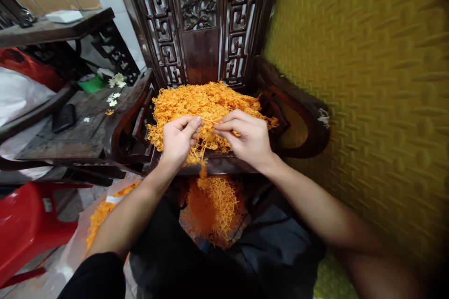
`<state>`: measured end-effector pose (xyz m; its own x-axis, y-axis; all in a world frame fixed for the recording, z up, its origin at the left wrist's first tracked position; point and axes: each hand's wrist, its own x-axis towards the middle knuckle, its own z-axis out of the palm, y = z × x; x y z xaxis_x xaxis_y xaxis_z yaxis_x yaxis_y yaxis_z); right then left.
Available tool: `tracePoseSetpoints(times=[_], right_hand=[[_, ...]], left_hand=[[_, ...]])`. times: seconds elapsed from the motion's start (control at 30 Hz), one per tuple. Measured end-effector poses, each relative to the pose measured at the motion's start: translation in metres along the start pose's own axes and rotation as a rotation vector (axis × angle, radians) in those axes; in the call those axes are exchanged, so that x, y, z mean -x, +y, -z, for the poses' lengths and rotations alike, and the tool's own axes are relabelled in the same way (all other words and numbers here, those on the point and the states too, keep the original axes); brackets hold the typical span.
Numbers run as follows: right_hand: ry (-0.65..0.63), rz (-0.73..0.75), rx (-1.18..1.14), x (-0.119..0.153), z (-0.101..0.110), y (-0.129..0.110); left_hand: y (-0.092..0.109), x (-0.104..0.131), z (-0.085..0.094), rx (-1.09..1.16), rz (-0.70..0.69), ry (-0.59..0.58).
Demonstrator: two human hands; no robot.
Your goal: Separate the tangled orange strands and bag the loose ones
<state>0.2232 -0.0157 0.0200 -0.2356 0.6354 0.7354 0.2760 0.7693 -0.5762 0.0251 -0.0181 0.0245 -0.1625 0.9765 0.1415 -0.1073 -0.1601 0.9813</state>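
Note:
A large heap of orange stringy pieces (206,96) lies on the seat of a dark carved wooden chair (201,53). Over the heap's front part, my left hand (178,139) pinches thin orange strands between thumb and fingers. Close by on the right, my right hand (247,138) has its fingertips pinched on the same strands, a small gap from the left. Some orange strands (202,173) hang down below my left hand, past the seat edge. The exact ends between the fingertips are too small to make out.
More orange strands (224,205) lie below between the knees. At left are a wooden side table (84,135) with green tape (91,83) and a black wallet (63,118), a red stool (31,224) and a plastic bag (79,238). A yellow textured surface (368,103) stands at right.

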Motion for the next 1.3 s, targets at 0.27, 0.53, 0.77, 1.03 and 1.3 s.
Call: tracePoseSetpoints(times=[0.27, 0.53, 0.77, 1.03, 1.3], right_hand=[[0.200, -0.504, -0.462, 0.003, 0.041, 0.037], [-0.017, -0.835, -0.828, 0.005, 0.020, 0.036], [-0.406, -0.735, -0.704, -0.002, 0.016, 0.022], [-0.567, -0.395, -0.336, -0.002, 0.003, 0.014], [-0.361, -0.420, -0.128, -0.006, -0.006, 0.021]], left_hand=[[0.013, -0.017, 0.036, -0.001, 0.065, 0.021], [0.015, 0.009, 0.012, -0.510, -0.394, -0.421], [0.019, 0.005, 0.020, -0.688, -0.487, -0.756], [0.014, 0.002, 0.022, -0.833, -0.532, -0.880], [0.023, 0.007, 0.022, -1.016, -0.625, -0.851]])
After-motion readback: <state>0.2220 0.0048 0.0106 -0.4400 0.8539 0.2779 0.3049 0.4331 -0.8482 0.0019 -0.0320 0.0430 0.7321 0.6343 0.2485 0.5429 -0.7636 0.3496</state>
